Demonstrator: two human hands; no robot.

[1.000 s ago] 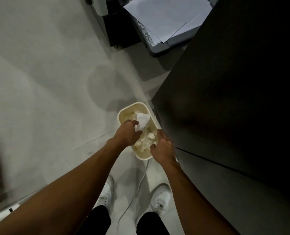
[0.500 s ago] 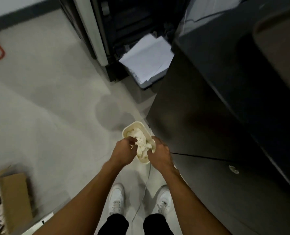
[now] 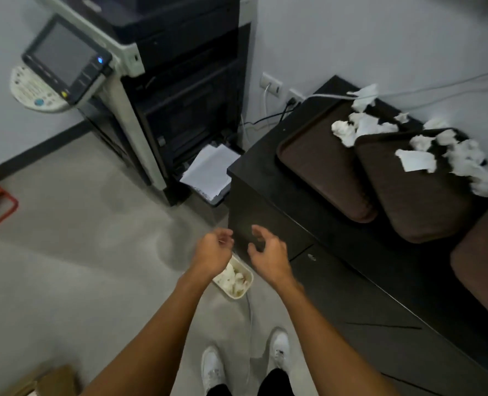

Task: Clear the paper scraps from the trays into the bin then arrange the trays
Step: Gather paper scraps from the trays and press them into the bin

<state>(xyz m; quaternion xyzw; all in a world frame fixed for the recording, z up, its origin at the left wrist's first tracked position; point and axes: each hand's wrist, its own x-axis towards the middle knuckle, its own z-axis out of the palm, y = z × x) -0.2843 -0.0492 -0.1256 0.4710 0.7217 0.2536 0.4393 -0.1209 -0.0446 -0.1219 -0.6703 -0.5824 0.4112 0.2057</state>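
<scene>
Trays (image 3: 322,172) side by side on cabinet (image 3: 254,172), long axes front-to-wall | scraps (image 3: 462,158) at far ends | bin (image 3: 248,282) on floor below hands | left hand (image 3: 212,252), right hand (image 3: 268,255) empty, fingers loosely curled, spread

A single wide-angle view, worn on the person's head, faces forward and steeply down, close over both arms. The bin (image 3: 248,285) lies just under the left grip (image 3: 212,250). The bench (image 3: 265,172) stretches beyond and to the right of the right grip (image 3: 268,252).

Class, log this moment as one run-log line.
left hand: open, empty | right hand: open, empty | bin: holds paper scraps | trays: more scraps on two
</scene>
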